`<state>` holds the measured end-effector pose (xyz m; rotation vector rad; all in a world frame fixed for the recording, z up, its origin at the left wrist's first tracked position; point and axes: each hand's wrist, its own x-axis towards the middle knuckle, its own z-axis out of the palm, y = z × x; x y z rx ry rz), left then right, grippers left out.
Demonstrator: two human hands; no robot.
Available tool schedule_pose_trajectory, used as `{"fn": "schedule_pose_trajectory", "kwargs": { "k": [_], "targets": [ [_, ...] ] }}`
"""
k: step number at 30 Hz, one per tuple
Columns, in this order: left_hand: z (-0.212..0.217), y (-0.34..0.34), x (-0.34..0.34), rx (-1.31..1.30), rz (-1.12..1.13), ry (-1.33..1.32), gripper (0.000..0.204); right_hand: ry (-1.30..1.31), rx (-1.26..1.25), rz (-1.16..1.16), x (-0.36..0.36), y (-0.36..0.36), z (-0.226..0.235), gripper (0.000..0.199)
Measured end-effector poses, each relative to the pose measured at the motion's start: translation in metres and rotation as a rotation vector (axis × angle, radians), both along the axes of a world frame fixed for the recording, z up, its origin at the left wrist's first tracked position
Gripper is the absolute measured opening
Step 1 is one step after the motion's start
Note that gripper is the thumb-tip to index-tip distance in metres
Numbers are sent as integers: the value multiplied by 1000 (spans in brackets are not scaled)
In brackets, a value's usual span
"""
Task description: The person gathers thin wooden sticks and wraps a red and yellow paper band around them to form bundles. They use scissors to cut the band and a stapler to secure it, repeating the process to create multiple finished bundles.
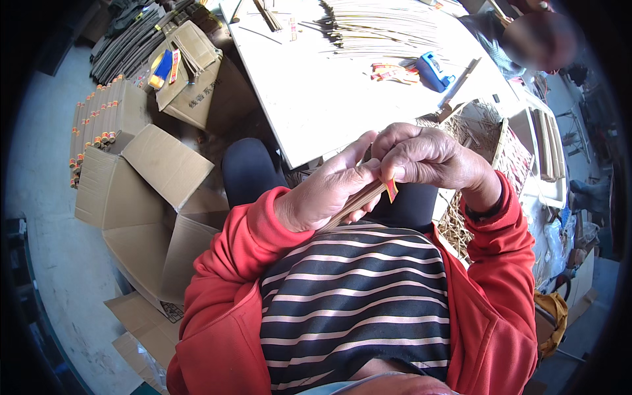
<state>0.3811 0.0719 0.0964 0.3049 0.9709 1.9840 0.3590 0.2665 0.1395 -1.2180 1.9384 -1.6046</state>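
Note:
Above my lap, my left hand [326, 191] is closed around a bundle of thin brown sticks [350, 209], which look like incense. The bundle slants up to the right, and its upper end is partly covered by my fingers. My right hand [431, 158] meets the left at that end, thumb and fingers pinched together. A small red and yellow paper label [392, 190] sticks out just below the pinch, against the end of the bundle. How far it wraps around the sticks is hidden by my fingers.
Beyond my hands stands a white table [309, 99] with loose sticks [382, 27], labels [394, 72] and a blue tape dispenser [434, 72]. Left are an opened cardboard box [141, 224] and banded bundles [97, 122]. Scattered sticks [454, 224] lie at right. Another person [490, 39] sits across.

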Motion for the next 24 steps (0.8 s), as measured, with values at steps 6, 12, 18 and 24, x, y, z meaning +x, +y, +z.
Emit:
{"fn": "schedule_pose_trajectory", "kwargs": {
  "k": [6,12,18,24],
  "targets": [
    [11,3,-3,28,-58,49,42,-2,20,82,-5,0,1,17],
    [20,0,-4,-40,28,53,50,-90,-7,77,-5,0,2,23],
    [17,-11,0,-254,284,164,74,-239,-116,-641,23,-8,-5,37],
    [14,-9,0,-298,298,293,44,-484,-262,-628,37,-41,-24,27]
  ]
}}
